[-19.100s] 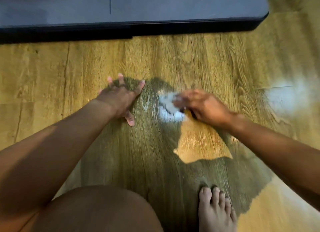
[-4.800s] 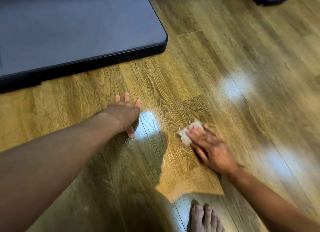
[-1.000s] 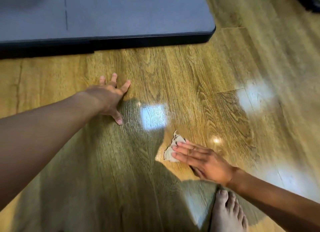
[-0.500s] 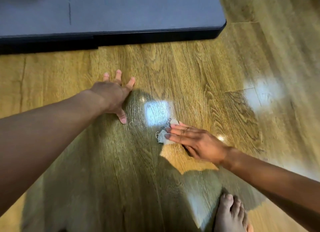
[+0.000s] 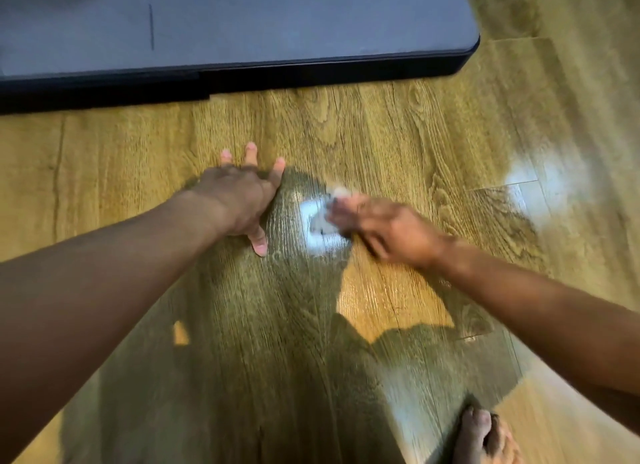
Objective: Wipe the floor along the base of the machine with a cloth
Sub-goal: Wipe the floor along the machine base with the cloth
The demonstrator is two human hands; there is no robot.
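Observation:
A small pale cloth (image 5: pixel 323 218) lies on the wood floor (image 5: pixel 398 134), blurred by motion, under the fingertips of my right hand (image 5: pixel 384 228). That hand presses it flat with straight fingers. My left hand (image 5: pixel 239 199) rests flat on the floor with fingers spread, just left of the cloth. The machine's dark base (image 5: pixel 277 72) runs across the top, a short way beyond both hands.
The machine's rounded corner (image 5: pixel 467 53) is at the upper right. My bare foot (image 5: pixel 485 439) stands at the bottom right. Bright light reflections lie on the floor beside the cloth and at the right. My shadow darkens the middle planks.
My right hand has slid the cloth up and to the left, toward my left hand and the machine's base. My left hand stays planted.

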